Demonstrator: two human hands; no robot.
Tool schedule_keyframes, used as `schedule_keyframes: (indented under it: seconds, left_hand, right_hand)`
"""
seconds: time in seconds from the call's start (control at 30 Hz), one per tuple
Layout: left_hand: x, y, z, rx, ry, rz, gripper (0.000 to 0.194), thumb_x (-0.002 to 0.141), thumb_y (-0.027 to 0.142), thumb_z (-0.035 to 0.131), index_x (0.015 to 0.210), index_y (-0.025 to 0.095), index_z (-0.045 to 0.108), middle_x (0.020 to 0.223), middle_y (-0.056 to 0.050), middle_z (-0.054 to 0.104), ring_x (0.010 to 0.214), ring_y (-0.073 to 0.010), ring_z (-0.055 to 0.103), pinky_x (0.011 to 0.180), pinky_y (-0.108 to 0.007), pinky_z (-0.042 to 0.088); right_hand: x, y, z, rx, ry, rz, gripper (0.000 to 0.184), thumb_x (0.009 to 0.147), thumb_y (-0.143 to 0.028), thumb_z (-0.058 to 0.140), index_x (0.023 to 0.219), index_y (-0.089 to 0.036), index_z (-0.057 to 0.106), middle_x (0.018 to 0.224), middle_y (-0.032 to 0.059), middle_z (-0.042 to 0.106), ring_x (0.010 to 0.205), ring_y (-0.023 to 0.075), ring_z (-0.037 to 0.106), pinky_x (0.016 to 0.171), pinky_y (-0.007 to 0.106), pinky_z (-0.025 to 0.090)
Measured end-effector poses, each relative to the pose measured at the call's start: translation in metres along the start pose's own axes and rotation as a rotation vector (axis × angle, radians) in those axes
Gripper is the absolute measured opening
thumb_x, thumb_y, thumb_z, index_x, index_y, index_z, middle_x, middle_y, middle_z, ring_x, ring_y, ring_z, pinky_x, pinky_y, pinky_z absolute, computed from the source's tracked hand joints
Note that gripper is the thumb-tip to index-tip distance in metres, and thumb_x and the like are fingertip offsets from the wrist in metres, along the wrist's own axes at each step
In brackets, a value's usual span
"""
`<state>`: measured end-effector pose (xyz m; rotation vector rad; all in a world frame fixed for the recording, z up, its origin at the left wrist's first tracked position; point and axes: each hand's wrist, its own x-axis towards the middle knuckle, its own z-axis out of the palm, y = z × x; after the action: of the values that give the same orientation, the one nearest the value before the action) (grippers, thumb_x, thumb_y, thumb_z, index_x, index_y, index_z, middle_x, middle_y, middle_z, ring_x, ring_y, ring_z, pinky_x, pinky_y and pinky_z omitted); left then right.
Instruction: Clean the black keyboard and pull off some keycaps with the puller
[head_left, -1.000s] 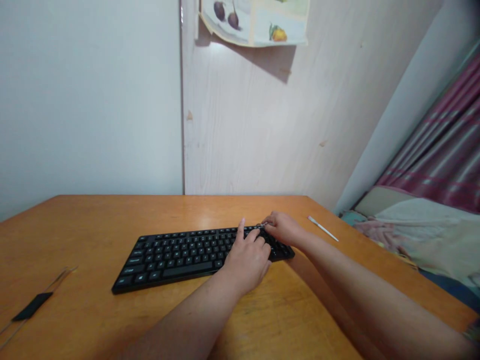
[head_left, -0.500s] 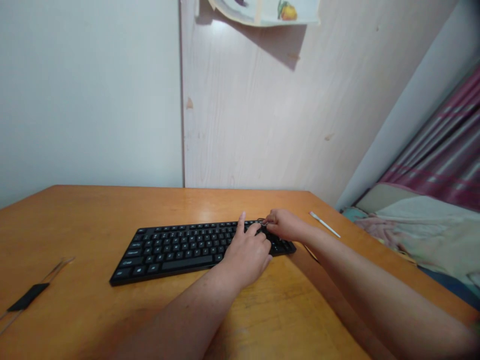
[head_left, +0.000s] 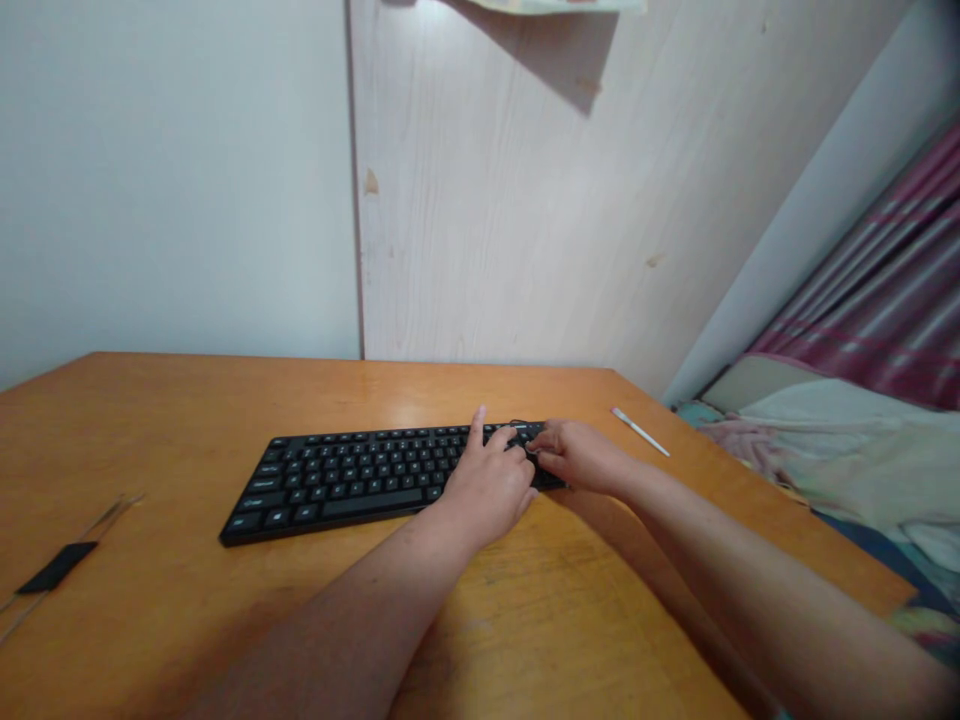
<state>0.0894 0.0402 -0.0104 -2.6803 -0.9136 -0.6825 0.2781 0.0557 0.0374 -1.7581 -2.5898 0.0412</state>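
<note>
Wall print (head_left: 555,5) higher, above orange desk (head_left: 150,420) and keyboard (head_left: 337,485)

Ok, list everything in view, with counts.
desk: 1, orange wood, under everything below
keyboard: 1, black, mid-desk
black strip: 1, black, desk's left side, thin lines attached
stick: 1, white, desk's far right
wall: 1, pale grey, left
wood panel: 1, pale, centre
paper sheet: 1, cream, top edge
curtain: 1, pink striped, right
bedding: 1 heap, pale, right
left hand: 1, on keyboard
right hand: 1, at keyboard's right end
</note>
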Motion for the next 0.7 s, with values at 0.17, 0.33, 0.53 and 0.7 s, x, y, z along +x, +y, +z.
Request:
schedule_keyframes:
  seconds: [0.17,0.33,0.53,0.7]
  left_hand:
    - [0.001,0.000,-0.003,0.000,-0.004,0.001,0.025,0.089,0.041,0.061,0.095,0.020,0.072,0.103,-0.007,0.072,0.126,-0.0320,0.048,0.115,-0.068,-0.002]
    - [0.000,0.000,-0.003,0.006,-0.001,0.000,0.024,0.089,0.041,0.060,0.092,0.020,0.071,0.103,-0.007,0.073,0.126,-0.0312,0.047,0.116,-0.066,0.000]
    - [0.000,0.000,-0.001,0.000,-0.009,0.001,0.025,0.089,0.041,0.061,0.094,0.019,0.071,0.103,-0.007,0.072,0.127,-0.0314,0.047,0.116,-0.066,-0.001]
    - [0.000,0.000,-0.001,0.002,-0.003,-0.005,0.025,0.089,0.042,0.061,0.094,0.020,0.072,0.104,-0.007,0.073,0.127,-0.0317,0.047,0.116,-0.066,-0.003]
  right_hand:
    - [-0.013,-0.001,0.001,0.062,0.001,-0.034,0.030,0.082,-0.019,0.053,0.100,-0.024,0.077,0.094,0.0048,0.072,0.083,0.0197,0.062,0.072,0.026,0.043]
    - [-0.023,-0.005,0.004,0.046,0.018,-0.045,0.027,0.083,-0.018,0.053,0.095,-0.023,0.077,0.097,0.0063,0.071,0.087,0.0203,0.062,0.075,0.027,0.043]
    - [-0.035,-0.011,0.010,0.019,0.054,-0.029,0.023,0.087,-0.021,0.053,0.092,-0.020,0.076,0.095,0.0087,0.070,0.088,0.0205,0.061,0.075,0.027,0.042]
    - [-0.048,-0.014,0.019,0.007,0.128,-0.016,0.021,0.087,-0.022,0.054,0.082,-0.019,0.074,0.089,0.0086,0.068,0.085,0.0198,0.060,0.073,0.027,0.040]
